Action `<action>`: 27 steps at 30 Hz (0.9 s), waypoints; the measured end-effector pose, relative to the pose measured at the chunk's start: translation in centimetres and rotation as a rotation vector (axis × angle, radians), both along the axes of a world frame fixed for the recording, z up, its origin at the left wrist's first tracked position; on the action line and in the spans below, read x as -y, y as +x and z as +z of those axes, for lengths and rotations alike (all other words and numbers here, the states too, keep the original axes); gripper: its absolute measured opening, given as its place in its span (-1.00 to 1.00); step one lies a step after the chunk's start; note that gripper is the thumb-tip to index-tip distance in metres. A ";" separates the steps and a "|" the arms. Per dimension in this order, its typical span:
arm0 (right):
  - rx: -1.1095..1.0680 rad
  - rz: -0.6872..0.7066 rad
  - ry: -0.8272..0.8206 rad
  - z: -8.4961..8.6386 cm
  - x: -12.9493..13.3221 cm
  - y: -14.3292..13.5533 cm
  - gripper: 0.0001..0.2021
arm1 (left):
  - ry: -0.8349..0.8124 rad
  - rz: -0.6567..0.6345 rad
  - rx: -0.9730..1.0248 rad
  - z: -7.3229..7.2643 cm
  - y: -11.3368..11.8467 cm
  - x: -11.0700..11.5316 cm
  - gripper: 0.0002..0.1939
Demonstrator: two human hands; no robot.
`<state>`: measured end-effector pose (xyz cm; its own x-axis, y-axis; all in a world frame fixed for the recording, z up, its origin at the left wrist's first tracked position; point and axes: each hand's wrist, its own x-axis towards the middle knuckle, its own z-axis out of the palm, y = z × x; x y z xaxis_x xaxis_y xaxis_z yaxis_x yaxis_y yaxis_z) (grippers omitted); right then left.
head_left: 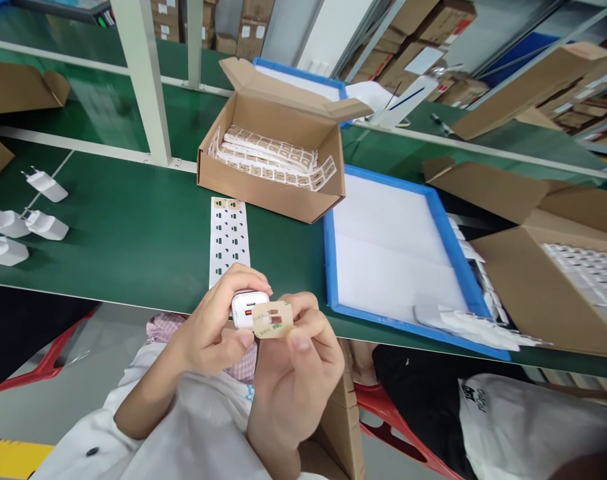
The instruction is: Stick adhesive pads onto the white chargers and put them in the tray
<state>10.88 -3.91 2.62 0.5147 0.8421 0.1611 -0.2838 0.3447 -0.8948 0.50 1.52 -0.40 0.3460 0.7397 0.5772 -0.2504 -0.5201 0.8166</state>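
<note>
My left hand (211, 327) is closed round a white charger (242, 308), its port face turned up toward me. Between the thumb and fingers of my right hand (301, 360) is a tan adhesive sticker (273, 321) with cut-out slots and green print. The sticker overlaps the right side of the charger's port face; whether it touches cannot be made out. Just beyond my hands lies a white sticker sheet (229, 233) with rows of cut-outs and two tan stickers at its far end.
Behind the sheet stands an open cardboard box (273, 197) of sticker sheets. A blue-rimmed tray (332, 267) sits to its right, beside another open carton (513, 287). Several white chargers (46, 225) lie at the left of the green table (128, 220). A seated person (523, 420) is at right.
</note>
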 end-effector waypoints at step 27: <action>0.060 -0.054 0.004 0.0 -0.5 -0.7 -0.65 | 0.073 0.048 -0.042 1.6 0.2 -0.3 -0.63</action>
